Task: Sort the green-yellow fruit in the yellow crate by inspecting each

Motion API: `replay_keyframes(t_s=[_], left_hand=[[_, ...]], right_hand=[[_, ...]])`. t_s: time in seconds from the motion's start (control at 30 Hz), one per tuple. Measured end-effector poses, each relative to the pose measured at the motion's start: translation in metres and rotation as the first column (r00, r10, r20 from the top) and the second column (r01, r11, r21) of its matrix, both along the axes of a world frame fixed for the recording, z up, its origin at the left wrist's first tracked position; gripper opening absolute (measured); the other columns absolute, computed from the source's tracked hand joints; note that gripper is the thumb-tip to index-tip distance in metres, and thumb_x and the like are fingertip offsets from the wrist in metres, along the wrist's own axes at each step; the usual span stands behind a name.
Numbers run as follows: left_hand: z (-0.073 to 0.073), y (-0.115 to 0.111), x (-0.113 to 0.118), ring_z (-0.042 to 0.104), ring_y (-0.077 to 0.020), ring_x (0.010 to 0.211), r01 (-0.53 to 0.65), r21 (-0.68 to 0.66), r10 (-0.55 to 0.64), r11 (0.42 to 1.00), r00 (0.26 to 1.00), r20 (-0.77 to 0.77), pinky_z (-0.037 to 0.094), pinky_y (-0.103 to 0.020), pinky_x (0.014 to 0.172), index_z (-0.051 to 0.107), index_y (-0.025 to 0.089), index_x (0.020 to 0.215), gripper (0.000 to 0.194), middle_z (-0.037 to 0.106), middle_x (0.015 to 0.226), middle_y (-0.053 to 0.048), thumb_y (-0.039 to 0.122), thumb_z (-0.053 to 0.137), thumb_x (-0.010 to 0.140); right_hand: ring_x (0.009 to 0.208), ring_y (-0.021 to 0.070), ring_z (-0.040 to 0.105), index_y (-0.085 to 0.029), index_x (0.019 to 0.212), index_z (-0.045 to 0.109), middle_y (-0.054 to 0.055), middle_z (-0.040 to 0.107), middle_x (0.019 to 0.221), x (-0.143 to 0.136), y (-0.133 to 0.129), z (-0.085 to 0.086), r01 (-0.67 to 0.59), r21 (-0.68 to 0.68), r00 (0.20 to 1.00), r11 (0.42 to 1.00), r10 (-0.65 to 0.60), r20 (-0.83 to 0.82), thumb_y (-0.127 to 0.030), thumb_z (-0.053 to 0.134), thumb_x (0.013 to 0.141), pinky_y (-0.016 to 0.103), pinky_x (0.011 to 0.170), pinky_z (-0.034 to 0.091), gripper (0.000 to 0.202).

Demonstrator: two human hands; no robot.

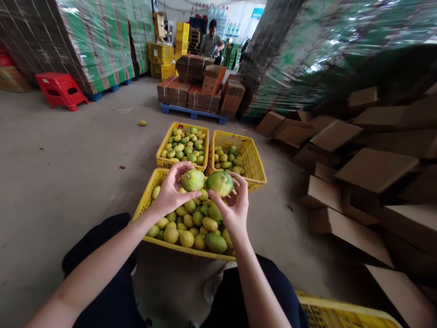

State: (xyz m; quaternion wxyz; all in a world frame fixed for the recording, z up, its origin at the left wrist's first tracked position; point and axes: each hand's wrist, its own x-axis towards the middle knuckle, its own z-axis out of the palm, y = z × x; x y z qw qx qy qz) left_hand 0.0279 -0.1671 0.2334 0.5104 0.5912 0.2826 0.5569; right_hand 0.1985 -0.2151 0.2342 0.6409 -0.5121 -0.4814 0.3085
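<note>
Overall, the biggest things are the film-wrapped stacks, one at the far left (99,45) and one at the upper right (327,45). Below the right one spreads a heap of cardboard boxes (375,168). Between the stacks, a blue pallet (193,114) bears strapped carton bundles (172,92), with a person (210,44) behind it. Three yellow crates of lemons come next: the near crate (184,248) in front of the wearer, the back-left crate (159,156) and the partly filled back-right crate (252,155). A red plastic stool (61,89) stands at left. Over the near crate, the left hand (173,193) is part open, fingers and thumb curved around a pale green lemon (193,180); the right hand (238,202) similarly grips a green-and-yellow lemon (220,183), close beside the other. Smallest, a loose yellow lemon (142,123) lies on the floor left of the crates.
</note>
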Motion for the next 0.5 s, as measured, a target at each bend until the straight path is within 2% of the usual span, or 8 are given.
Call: replay_keyframes(t_s=[0.07,0.17,0.23,0.37,0.5], left_hand=[[0.003,-0.001,0.0,0.058,-0.0265,0.123,-0.071,0.117,0.074,0.991,0.997,-0.022,0.05,-0.039,0.104,0.055,0.023,0.125,0.068,0.061,0.127,-0.01,0.032,0.09,0.067],[0.005,-0.003,-0.001,0.059,-0.027,0.122,-0.115,0.298,0.146,0.948,0.986,-0.084,0.048,-0.044,0.108,0.061,0.023,0.116,0.051,0.062,0.124,-0.009,0.029,0.087,0.073],[0.003,-0.003,-0.003,0.058,-0.0278,0.123,-0.115,0.397,0.173,0.911,0.978,-0.115,0.047,-0.046,0.11,0.064,0.024,0.113,0.045,0.061,0.122,-0.009,0.026,0.086,0.073],[-0.004,-0.002,-0.004,0.059,-0.0287,0.123,-0.107,0.424,0.19,0.899,0.969,-0.157,0.048,-0.049,0.109,0.068,0.027,0.116,0.045,0.056,0.122,-0.008,0.026,0.085,0.075],[-0.001,-0.003,-0.005,0.06,-0.0281,0.121,-0.105,0.431,0.198,0.896,0.964,-0.176,0.05,-0.048,0.108,0.071,0.028,0.117,0.043,0.056,0.12,-0.008,0.028,0.085,0.076]], right_hand=[[0.104,0.0242,0.067,-0.029,0.122,0.057,0.005,0.066,0.123,-0.003,0.0,-0.001,0.011,0.02,0.999,1.0,-0.012,0.049,-0.035,0.087,0.066,0.038,0.086,0.058,0.064],[0.109,0.025,0.066,-0.028,0.123,0.059,0.007,0.065,0.126,-0.008,0.0,-0.004,0.037,0.063,0.997,0.997,-0.041,0.059,-0.035,0.085,0.07,0.04,0.089,0.059,0.059],[0.113,0.0255,0.064,-0.029,0.125,0.058,0.007,0.063,0.129,-0.008,0.0,-0.006,0.049,0.101,0.997,0.994,-0.055,0.057,-0.033,0.085,0.071,0.042,0.093,0.058,0.06],[0.123,0.0275,0.059,-0.03,0.128,0.057,0.008,0.059,0.133,-0.005,-0.001,-0.011,0.054,0.168,0.994,0.984,-0.07,0.087,-0.03,0.083,0.074,0.046,0.1,0.055,0.06],[0.129,0.0288,0.054,-0.032,0.128,0.059,0.008,0.053,0.135,-0.003,-0.001,-0.013,0.065,0.222,0.986,0.973,-0.097,0.137,-0.029,0.081,0.076,0.048,0.101,0.055,0.057]])
